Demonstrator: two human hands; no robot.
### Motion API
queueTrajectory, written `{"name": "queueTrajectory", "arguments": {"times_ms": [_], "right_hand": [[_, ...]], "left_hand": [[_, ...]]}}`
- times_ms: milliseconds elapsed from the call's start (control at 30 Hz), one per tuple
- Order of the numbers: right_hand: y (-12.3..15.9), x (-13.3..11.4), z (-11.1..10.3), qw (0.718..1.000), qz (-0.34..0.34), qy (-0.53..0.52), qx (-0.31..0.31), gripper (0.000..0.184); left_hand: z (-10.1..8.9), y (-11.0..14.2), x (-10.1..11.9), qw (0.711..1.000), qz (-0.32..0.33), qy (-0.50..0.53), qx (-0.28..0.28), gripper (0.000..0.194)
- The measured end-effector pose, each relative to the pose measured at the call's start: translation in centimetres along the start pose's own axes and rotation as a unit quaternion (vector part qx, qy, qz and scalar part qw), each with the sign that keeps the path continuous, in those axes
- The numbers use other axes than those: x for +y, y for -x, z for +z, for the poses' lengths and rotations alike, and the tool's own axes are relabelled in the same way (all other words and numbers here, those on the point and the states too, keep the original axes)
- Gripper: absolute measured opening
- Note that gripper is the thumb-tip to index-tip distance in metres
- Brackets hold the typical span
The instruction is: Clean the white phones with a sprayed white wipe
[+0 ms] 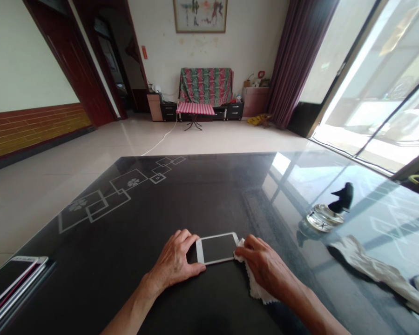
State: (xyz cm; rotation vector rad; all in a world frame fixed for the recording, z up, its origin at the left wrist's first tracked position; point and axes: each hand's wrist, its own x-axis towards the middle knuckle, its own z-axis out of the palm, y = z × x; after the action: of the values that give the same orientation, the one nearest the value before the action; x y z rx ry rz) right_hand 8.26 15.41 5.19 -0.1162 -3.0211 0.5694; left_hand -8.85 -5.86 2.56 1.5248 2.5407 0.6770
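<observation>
A white-framed smartphone (218, 248) lies screen up on the dark glossy table (195, 190). My left hand (174, 258) grips its left end, thumb at the near corner and fingers at the far one. In my right hand (261, 260) a crumpled white tissue (257, 286) is pinched, and it touches the phone's right edge. Part of the tissue hangs below the palm onto the tabletop. The phone's underside is hidden.
Several stacked phones or tablets (16, 284) lie at the left edge. To the right stands a clear spray bottle (325, 217) with a black top, beside a crumpled pale cloth (377, 265). Beyond the table are a small checked-cloth stand (195, 109) and a glass door (380, 83).
</observation>
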Motion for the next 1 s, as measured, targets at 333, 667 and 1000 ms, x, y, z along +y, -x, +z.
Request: {"name": "queueTrajectory", "arguments": {"times_ms": [333, 667, 1000], "right_hand": [[-1.7, 1.0, 0.2, 1.0, 0.009, 0.015, 0.019, 0.032], [-4.0, 1.9, 1.2, 0.997, 0.012, 0.035, 0.06, 0.032], [-3.5, 1.6, 1.6, 0.997, 0.014, 0.017, 0.079, 0.032]], "left_hand": [[0.0, -0.2, 0.1, 1.0, -0.003, 0.015, -0.006, 0.045], [0.0, -0.2, 0.3, 1.0, -0.01, 0.03, 0.004, 0.043], [0.1, -0.2, 0.6, 0.998, -0.028, 0.054, 0.003, 0.045]]}}
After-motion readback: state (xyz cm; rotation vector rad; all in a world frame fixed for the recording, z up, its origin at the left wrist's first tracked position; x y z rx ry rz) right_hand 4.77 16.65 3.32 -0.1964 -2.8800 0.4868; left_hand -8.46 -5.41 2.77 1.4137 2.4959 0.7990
